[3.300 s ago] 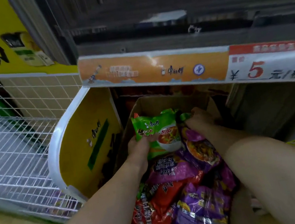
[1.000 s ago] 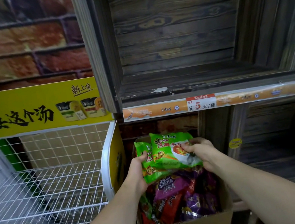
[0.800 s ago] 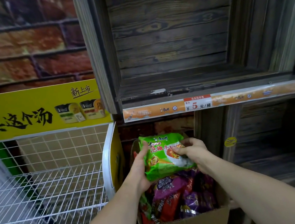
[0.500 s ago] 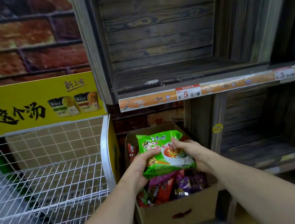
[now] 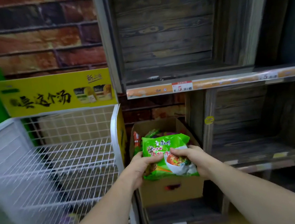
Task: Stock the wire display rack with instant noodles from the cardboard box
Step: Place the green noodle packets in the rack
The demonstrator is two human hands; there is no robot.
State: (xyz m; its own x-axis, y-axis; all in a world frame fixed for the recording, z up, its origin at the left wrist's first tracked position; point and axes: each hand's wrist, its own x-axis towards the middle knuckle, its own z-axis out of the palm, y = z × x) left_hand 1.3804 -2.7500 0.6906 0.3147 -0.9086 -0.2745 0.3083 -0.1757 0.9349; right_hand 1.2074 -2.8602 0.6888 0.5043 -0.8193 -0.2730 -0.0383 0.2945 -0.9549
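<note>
A stack of green instant noodle packets (image 5: 165,148) is held above the cardboard box (image 5: 172,190). My left hand (image 5: 141,164) grips its left edge and my right hand (image 5: 189,156) grips its right side, both closed on the stack. More red, purple and green packets (image 5: 137,139) lie in the box behind the stack, mostly hidden. The white wire display rack (image 5: 54,166) stands to the left of the box, its shelf bare.
A yellow sign (image 5: 55,94) tops the rack, with a brick-pattern wall behind. Dark wooden shelf compartments (image 5: 166,30) rise above and to the right of the box, edged by an orange price strip (image 5: 215,81). The box sits on a low wooden shelf.
Both hands have lifted the green packets up out of the box and drawn them toward me. The camera has pulled back and risen, showing more of the rack and shelves.
</note>
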